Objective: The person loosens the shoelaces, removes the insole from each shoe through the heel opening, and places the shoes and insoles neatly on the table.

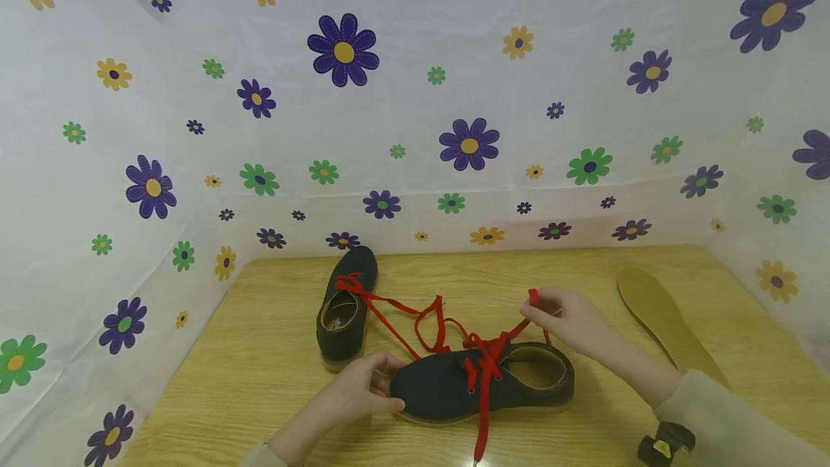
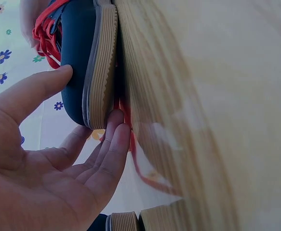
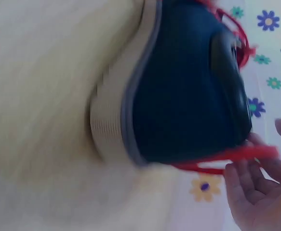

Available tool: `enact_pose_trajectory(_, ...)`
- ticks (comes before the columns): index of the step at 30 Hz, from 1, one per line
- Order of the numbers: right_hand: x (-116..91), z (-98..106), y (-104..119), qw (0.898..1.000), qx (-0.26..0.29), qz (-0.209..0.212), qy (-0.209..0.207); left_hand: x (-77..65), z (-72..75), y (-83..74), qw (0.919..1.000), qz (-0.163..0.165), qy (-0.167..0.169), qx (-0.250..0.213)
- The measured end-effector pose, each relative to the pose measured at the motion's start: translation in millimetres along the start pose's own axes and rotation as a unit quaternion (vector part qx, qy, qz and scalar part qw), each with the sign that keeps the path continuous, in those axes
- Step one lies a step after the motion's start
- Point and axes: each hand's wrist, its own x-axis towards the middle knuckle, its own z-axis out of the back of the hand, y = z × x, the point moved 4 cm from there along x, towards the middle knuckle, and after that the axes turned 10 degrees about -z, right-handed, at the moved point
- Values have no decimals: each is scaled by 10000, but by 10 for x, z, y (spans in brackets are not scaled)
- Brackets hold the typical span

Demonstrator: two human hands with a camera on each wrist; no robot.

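Note:
A dark navy shoe (image 1: 431,385) with red laces lies sideways on the table, toe to the left. My left hand (image 1: 353,395) grips it at the toe. In the left wrist view the thumb (image 2: 58,79) rests on the upper, and the fingertips sit by the ribbed sole (image 2: 101,86). Above the heel opening, my right hand (image 1: 573,323) pinches a red lace (image 1: 533,299) drawn up from the eyelets. Another lace end (image 1: 483,416) hangs over the shoe's near side. The right wrist view shows the shoe's heel (image 3: 179,110) beside the right hand.
A second navy shoe (image 1: 340,352) stands at the left, its red lace (image 1: 392,303) trailing toward the first shoe. A tan insole (image 1: 661,316) lies at the right on the wooden table (image 1: 246,352). Flower-patterned sheeting (image 1: 402,107) encloses the back and sides.

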Motion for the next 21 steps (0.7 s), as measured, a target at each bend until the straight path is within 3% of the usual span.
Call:
enact_pose_trajectory(4, -3, 130, 4, 9959, -852, 184, -256, -11, -8, -3, 10000, -1, -10, -22)
enact_pose_trajectory(9, -36, 202, 86, 9946, -955, 236, -342, -15, -10, -6, 10000, 26, -27, -9)
enact_pose_trajectory(15, -98, 133, 270, 9971, -422, 588, -247, -10, -13, -21, 10000, 19, -22, 39)
enact_pose_trajectory(21, -167, -83, 396, 9938, 420, 991, 278, -9, -6, -36, 10000, 12, -27, 50)
